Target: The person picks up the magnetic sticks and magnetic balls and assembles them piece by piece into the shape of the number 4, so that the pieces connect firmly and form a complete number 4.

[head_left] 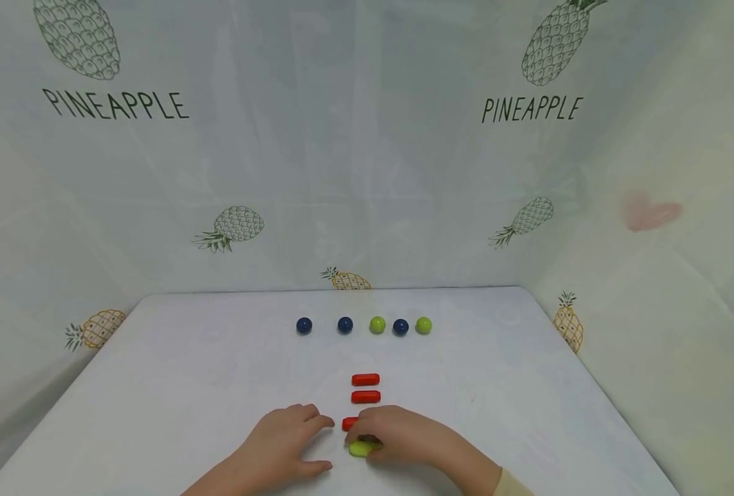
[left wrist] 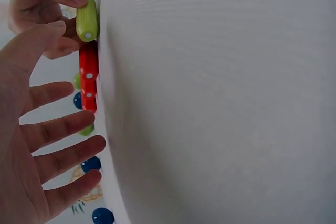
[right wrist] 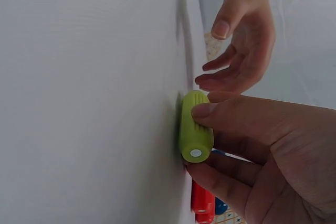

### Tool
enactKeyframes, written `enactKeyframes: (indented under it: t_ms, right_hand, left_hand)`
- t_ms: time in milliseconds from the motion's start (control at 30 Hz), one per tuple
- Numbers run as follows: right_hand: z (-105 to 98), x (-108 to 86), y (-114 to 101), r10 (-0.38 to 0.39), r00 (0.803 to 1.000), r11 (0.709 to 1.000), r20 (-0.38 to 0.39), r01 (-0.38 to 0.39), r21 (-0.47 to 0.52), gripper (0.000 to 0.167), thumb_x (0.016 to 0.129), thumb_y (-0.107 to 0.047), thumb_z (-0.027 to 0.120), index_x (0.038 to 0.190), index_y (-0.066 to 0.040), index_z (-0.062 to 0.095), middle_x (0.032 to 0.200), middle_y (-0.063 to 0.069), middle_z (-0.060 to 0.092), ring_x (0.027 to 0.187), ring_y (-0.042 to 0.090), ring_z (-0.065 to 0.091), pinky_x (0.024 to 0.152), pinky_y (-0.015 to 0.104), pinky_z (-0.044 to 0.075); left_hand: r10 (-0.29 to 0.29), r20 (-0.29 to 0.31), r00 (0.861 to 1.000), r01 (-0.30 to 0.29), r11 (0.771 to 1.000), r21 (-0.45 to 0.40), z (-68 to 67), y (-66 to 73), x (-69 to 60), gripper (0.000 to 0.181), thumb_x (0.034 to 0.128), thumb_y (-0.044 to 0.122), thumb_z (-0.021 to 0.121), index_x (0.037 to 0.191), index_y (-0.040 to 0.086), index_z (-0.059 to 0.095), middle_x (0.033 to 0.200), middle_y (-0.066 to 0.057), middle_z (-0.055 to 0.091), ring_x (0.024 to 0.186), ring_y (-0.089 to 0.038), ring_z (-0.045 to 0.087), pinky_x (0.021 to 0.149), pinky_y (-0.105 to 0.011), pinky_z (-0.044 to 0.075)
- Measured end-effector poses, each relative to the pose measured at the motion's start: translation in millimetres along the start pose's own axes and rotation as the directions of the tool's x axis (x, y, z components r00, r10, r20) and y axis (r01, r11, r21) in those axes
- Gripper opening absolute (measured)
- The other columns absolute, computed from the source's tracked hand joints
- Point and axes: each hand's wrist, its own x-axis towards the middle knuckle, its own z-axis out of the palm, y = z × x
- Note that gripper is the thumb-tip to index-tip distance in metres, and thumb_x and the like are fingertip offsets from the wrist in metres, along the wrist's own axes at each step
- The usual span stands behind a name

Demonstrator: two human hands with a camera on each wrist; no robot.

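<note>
Green stick [head_left: 361,449] is beside the nearest of three red sticks [head_left: 365,397] on the table [head_left: 218,365], pinched in the right hand [head_left: 398,434], perhaps to keep it parallel; the left hand [head_left: 283,441] is spread wide, empty.

A pale, faintly creased sheet [head_left: 367,158] is hanging behind a white table [head_left: 193,372] and spreading along both its sides, showing green and yellow pineapple drawings [head_left: 239,224], dark PINEAPPLE lettering [head_left: 119,105] and a blurred reddish heart [head_left: 646,213] on the right, while soft light is falling across the table's rounded far corners [head_left: 155,301].
</note>
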Motion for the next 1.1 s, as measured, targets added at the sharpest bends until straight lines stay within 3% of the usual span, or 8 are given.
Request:
enactKeyframes:
  t_ms: [133, 300, 633, 767, 933, 1100]
  right_hand:
    - [-6.4, 2.2, -1.5, 0.033, 0.999, 0.999, -0.004, -0.033, 0.003, 0.031, 0.082, -0.008, 0.078, 0.108, -0.024, 0.073, 0.089, -0.020, 0.058, 0.079, -0.001, 0.052, 0.077, 0.019, 0.047]
    - [-12.3, 6.5, 1.7, -0.004, 0.999, 1.000, -0.039, 0.004, -0.001, 0.031, 0.084, -0.006, 0.075, 0.111, -0.022, 0.072, 0.092, -0.021, 0.060, 0.081, -0.001, 0.052, 0.078, 0.018, 0.046]
    - [-25.9, 18.3, 3.2, 0.021, 0.993, 0.991, -0.119, -0.005, 0.132, 0.028, 0.086, -0.008, 0.072, 0.113, -0.017, 0.072, 0.089, -0.019, 0.060, 0.078, 0.000, 0.054, 0.072, 0.018, 0.047]
    - [-28.9, 23.0, 5.4, 0.036, 0.987, 0.981, -0.155, -0.005, 0.196, 0.030, 0.086, -0.009, 0.072, 0.115, -0.017, 0.071, 0.094, -0.019, 0.059, 0.083, 0.002, 0.053, 0.077, 0.020, 0.046]
    - [-31.0, 28.3, 8.5, 0.103, 0.979, 0.946, -0.175, -0.042, 0.322, 0.032, 0.087, -0.008, 0.071, 0.118, -0.016, 0.069, 0.100, -0.016, 0.061, 0.089, 0.005, 0.055, 0.081, 0.024, 0.048]
    - [-31.7, 36.0, 15.6, 0.135, 0.973, 0.935, -0.189, -0.062, 0.350, 0.034, 0.087, -0.005, 0.066, 0.119, -0.015, 0.069, 0.100, -0.014, 0.061, 0.088, 0.008, 0.056, 0.078, 0.024, 0.048]
  left_hand:
    - [0.011, -0.045, 0.999, -0.010, 1.000, 0.024, -3.6, -3.6, -1.5, 0.054, 0.0799, 0.063, 0.068, 0.115, 0.023, 0.066, 0.097, 0.014, 0.057, 0.084, -0.008, 0.055, 0.073, -0.035, 0.052]
    - [0.006, -0.095, 0.996, -0.003, 0.999, 0.035, -12.0, -9.4, -3.2, 0.054, 0.0806, 0.062, 0.068, 0.116, 0.022, 0.066, 0.098, 0.012, 0.057, 0.086, -0.010, 0.056, 0.073, -0.036, 0.052]
    - [-0.017, -0.218, 0.976, 0.026, 0.999, 0.037, -21.6, -23.3, -3.5, 0.051, 0.0825, 0.057, 0.069, 0.117, 0.019, 0.066, 0.100, 0.009, 0.059, 0.090, -0.012, 0.059, 0.075, -0.035, 0.052]
    - [-0.052, -0.247, 0.968, 0.058, 0.998, 0.019, -25.5, -27.0, -3.1, 0.050, 0.0821, 0.055, 0.071, 0.117, 0.020, 0.066, 0.100, 0.008, 0.060, 0.090, -0.011, 0.059, 0.074, -0.035, 0.052]
    - [-0.112, -0.229, 0.967, 0.114, 0.993, -0.006, -31.4, -27.6, 1.2, 0.050, 0.0807, 0.053, 0.073, 0.118, 0.020, 0.065, 0.101, 0.006, 0.060, 0.092, -0.014, 0.059, 0.075, -0.036, 0.053]
    - [-0.163, -0.253, 0.954, 0.157, 0.987, -0.045, -31.6, -32.0, 7.5, 0.050, 0.0806, 0.051, 0.074, 0.119, 0.020, 0.065, 0.105, 0.006, 0.062, 0.096, -0.014, 0.060, 0.077, -0.038, 0.052]
